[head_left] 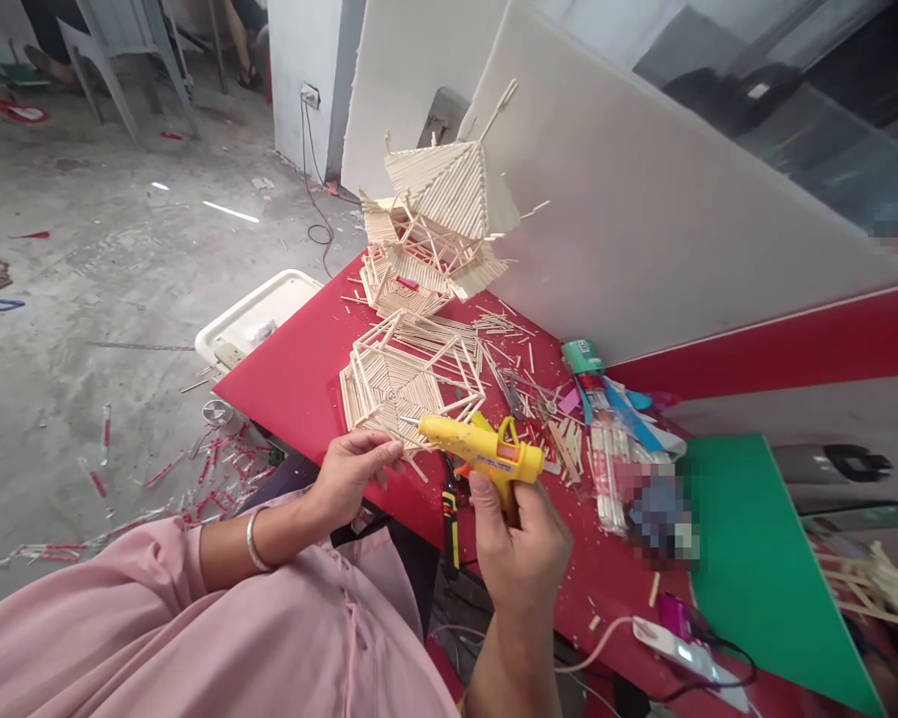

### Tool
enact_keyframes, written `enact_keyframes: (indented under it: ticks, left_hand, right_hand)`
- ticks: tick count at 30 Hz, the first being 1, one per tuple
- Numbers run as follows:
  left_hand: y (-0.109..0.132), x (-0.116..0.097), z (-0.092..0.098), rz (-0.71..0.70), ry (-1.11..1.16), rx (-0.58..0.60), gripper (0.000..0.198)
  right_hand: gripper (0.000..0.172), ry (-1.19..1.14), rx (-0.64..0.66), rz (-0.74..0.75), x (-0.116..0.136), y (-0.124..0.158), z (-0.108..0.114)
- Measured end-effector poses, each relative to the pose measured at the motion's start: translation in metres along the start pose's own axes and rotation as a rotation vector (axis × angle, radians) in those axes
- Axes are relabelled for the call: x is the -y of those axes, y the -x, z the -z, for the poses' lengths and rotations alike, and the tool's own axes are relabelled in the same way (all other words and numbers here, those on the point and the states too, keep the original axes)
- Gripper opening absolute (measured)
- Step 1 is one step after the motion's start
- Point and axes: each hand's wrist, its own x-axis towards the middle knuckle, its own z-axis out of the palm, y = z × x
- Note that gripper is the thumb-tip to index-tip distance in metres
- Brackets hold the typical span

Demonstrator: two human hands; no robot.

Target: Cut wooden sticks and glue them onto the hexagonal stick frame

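Note:
My right hand (520,543) is wrapped around the handle of a yellow glue gun (479,446), its metal nozzle pointing left. Just below the nozzle tip, my left hand (355,474) pinches what looks like a thin wooden stick (414,442) between thumb and finger. Beyond both hands lies a many-sided stick piece (393,384) with a ringed pattern and an open lattice frame. Behind it stands a tiered stick model (441,194) with a sloping roof. Under the glue gun, a black-and-yellow tool (450,524) lies at the table edge, partly hidden.
Loose sticks (498,324) litter the red table (291,374). At right are a green-capped container (582,356), packs of white sticks (608,469), a green board (755,558) and a power strip (680,653) with cables. A white panel (569,199) stands behind; wrappers (210,464) lie on the floor.

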Motion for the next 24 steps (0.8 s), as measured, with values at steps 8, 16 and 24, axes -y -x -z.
enact_keyframes:
  ticks: [8,16,24]
  left_hand:
    - [-0.0016,-0.0018,-0.0034,-0.038,-0.007,-0.028,0.037]
    - [-0.0073,-0.0039,-0.0061,-0.011,0.027,-0.067,0.04]
    - [-0.0097,-0.004,-0.01,-0.022,0.002,-0.089,0.041]
  right_hand:
    - [0.037,-0.006,-0.028,-0.025,0.0025,0.002,-0.0064]
    - [0.036,-0.026,-0.039,-0.033,0.0007,0.0023,-0.0074]
    - [0.039,-0.051,-0.034,-0.11,-0.0028,0.0032,-0.0048]
